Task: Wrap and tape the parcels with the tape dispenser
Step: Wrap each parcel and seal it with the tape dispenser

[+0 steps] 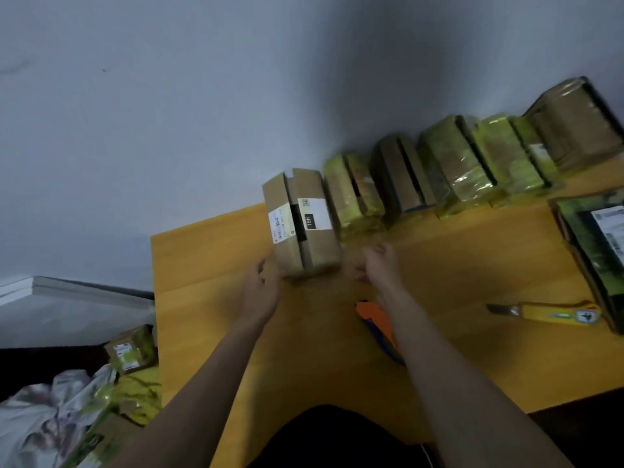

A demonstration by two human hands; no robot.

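Observation:
A brown cardboard parcel (300, 228) with white labels and an untaped top seam stands at the back of the yellow table (456, 349). My left hand (261, 287) touches its near left corner with relaxed fingers. My right hand (378, 263) hovers just right of the parcel with loosely bent fingers and holds nothing. The orange and blue tape dispenser (369, 315) lies on the table, partly hidden under my right forearm.
A row of several parcels (452, 163) wrapped in yellow-green tape leans along the wall to the right. A dark parcel (594, 244) sits at the right edge, with a yellow utility knife (553, 312) before it. More parcels and bags (131, 352) lie on the floor at the left.

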